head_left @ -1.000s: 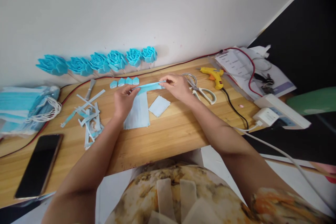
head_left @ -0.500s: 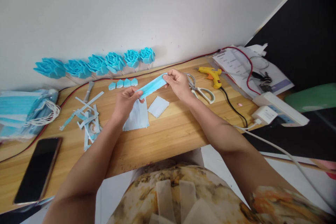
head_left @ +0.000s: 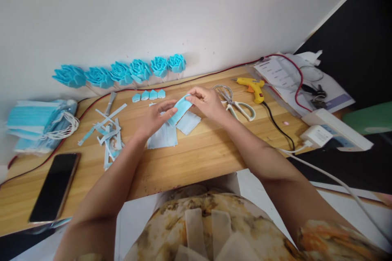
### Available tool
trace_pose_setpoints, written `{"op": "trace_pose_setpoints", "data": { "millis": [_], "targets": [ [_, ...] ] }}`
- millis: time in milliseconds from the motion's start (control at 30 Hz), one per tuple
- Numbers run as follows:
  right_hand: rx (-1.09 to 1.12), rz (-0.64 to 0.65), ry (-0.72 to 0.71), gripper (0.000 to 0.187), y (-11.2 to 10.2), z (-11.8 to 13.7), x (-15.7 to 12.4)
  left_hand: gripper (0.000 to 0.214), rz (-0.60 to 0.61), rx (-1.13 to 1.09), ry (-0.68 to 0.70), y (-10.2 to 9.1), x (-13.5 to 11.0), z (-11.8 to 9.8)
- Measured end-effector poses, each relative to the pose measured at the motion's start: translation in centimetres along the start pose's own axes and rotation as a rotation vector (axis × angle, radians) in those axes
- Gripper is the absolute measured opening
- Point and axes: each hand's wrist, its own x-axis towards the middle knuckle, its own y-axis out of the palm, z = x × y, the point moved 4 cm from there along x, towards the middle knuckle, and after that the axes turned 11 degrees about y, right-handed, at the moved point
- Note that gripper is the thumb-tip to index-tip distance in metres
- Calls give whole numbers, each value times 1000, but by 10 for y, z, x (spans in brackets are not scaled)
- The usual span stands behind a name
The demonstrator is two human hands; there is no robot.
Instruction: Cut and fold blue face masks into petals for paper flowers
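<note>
Thumb uppermost on the left hand (head_left: 157, 118), fingers behind, pinching the edge of a light-blue strip (head_left: 181, 109), smooth-faced, slanting up rightward above the surface (head_left: 196, 153); across to the right hand (head_left: 206, 102), knuckles up, pinching the top end.

No readable lettering
Right of the right hand (head_left: 206, 104), a printed sheet (head_left: 273, 70) carries lines of text too small to make out.

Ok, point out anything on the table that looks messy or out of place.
The pale strips lie in a loose, crisscrossed heap, untidy beside the neat row of small blue folded pieces. The phone also lies close to the front edge of the table. I see nothing spilled.
</note>
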Motion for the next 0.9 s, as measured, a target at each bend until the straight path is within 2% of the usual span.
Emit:
{"op": "trace_pose_setpoints", "data": {
  "millis": [100,233,367,467,700,900],
  "targets": [
    [-107,-16,-49,20,1,5,-3,42,-37,7,-21,3,1,9],
    [-199,-56,-150,19,4,12,-6,34,-137,-102,-106,5,1,24],
    [-252,-34,-327,22,18,20,-14,30,-285,-137,-128,4,1,23],
    [-349,11,-417,24,33,23,-21,28,-345,-158,-114,4,1,19],
    [-489,26,-499,25,49,21,-29,23,-388,-244,-94,7,1,21],
    [-565,54,-467,28,52,15,-27,25,-323,-516,-116,14,1,28]
  ]
}}
